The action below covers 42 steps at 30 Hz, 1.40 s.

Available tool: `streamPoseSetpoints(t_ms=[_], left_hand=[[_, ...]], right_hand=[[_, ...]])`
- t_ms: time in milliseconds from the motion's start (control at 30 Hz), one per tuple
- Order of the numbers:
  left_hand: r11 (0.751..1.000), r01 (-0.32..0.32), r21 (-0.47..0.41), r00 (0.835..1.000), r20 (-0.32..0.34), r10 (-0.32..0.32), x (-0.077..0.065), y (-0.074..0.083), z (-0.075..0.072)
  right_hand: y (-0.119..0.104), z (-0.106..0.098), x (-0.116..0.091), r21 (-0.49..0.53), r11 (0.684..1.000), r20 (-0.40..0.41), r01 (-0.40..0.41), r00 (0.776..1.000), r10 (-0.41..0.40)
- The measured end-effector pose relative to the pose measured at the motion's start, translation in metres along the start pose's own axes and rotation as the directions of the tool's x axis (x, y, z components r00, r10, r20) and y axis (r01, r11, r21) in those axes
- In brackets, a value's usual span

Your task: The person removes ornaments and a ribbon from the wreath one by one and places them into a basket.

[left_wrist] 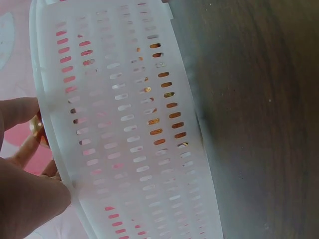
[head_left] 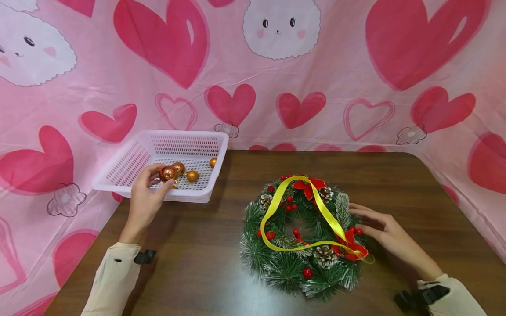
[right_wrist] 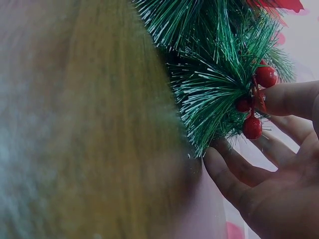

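Note:
Over the near side of the white basket, my left hand (head_left: 145, 202) grips a shiny copper-gold Christmas bauble (head_left: 168, 173) between thumb and fingers. In the left wrist view the basket wall (left_wrist: 124, 119) hides most of that bauble. A green Christmas wreath (head_left: 276, 267) with frosted tips, pine cones, red berries and red flowers lies on the table. A yellow ribbon (head_left: 276, 197) loops across its top. My right hand (head_left: 389, 232) is at the wreath's right edge, fingers lightly bent, touching the needles by the red berries (right_wrist: 252, 128).
Inside the white basket (head_left: 219, 156) at the back left lie several more gold baubles (head_left: 192, 176). The brown wooden table (head_left: 209, 259) ends at a pink cloth with hearts (head_left: 300, 109) behind it. Dark wrist straps (head_left: 145, 256) sit on both sleeves.

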<state>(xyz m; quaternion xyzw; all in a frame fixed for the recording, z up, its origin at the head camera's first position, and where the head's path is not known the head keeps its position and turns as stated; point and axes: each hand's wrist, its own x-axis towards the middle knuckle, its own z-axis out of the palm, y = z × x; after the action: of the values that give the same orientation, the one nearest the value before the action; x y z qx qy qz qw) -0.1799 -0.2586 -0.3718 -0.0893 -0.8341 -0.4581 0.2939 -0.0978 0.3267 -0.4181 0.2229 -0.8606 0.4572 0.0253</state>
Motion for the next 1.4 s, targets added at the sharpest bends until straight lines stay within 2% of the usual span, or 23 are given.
streamPoseSetpoints(t_ms=[233,467,1400], left_hand=[[0.998,-0.024,0.055,1.0,0.018,0.023,-0.0008,-0.0036,0.0002],[0.996,-0.023,0.083,1.0,0.023,0.021,-0.0013,-0.0054,0.001],[0.997,-0.019,0.08,1.0,0.015,0.018,-0.0016,-0.0028,0.0026]], right_hand=[[0.0003,0.0003,-0.0006,-0.017,0.999,-0.001,-0.032,1.0,0.032],[0.001,0.0008,-0.0008,-0.027,0.999,-0.005,-0.018,1.0,0.018],[0.0,0.0018,0.0011,-0.024,1.0,-0.024,0.012,1.0,-0.012]])
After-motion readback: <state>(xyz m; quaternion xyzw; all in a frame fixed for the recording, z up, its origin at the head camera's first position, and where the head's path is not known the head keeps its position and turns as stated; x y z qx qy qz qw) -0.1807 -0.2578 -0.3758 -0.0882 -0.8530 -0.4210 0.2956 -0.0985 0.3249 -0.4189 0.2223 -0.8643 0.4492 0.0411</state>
